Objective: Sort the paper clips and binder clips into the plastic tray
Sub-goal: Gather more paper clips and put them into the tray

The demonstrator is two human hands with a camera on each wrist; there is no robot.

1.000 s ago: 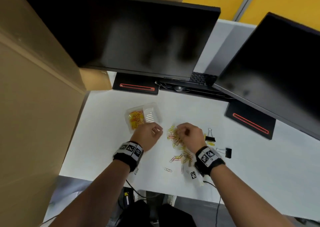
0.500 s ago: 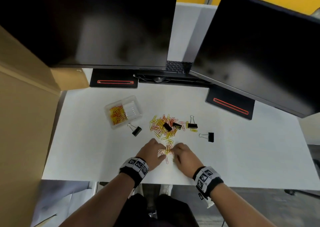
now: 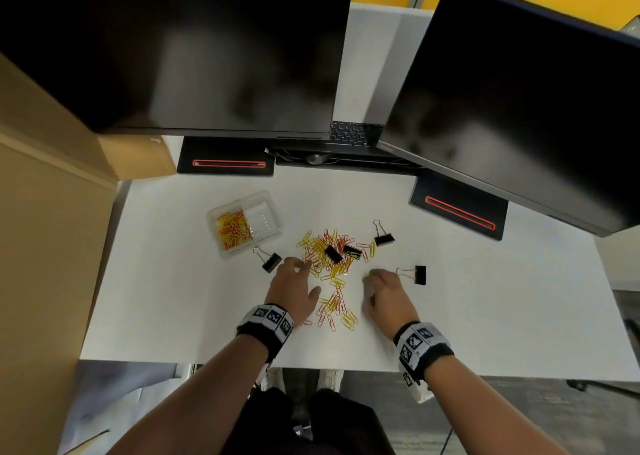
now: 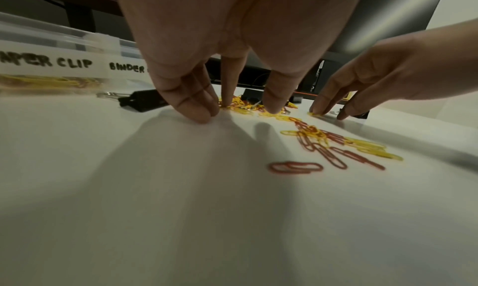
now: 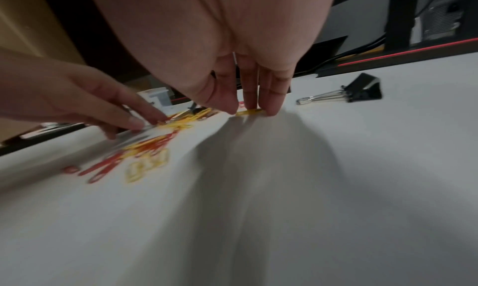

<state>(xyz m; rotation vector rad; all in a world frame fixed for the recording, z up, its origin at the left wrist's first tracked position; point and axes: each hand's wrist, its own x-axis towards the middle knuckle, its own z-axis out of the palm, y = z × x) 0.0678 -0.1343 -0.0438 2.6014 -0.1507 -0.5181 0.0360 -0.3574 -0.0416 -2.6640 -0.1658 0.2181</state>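
Note:
A clear plastic tray (image 3: 263,212) stands left of centre on the white desk; its left compartment holds yellow and red paper clips (image 3: 232,229), its right one shows none. A big pile of paper clips (image 3: 320,246) lies in the middle, with two black binder clips (image 3: 333,253) on it. A smaller heap (image 3: 334,310) lies nearer me. My left hand (image 3: 303,265) touches the big pile's left edge with straight fingertips (image 4: 229,102). My right hand (image 3: 367,278) pinches a single yellow paper clip (image 5: 249,112) that lies on the desk.
Loose binder clips lie beside the tray (image 3: 271,262), right of the pile (image 3: 383,239) and just right of my right hand (image 3: 419,274). Two dark monitors (image 3: 207,56) overhang the desk's back. A cardboard wall (image 3: 45,246) stands at the left. The tray's labels (image 4: 46,62) read PAPER CLIP and BINDER.
Both hands were close together at the near heap; now they have spread apart and reached forward, the left to the big pile's edge, the right onto a lone yellow clip.

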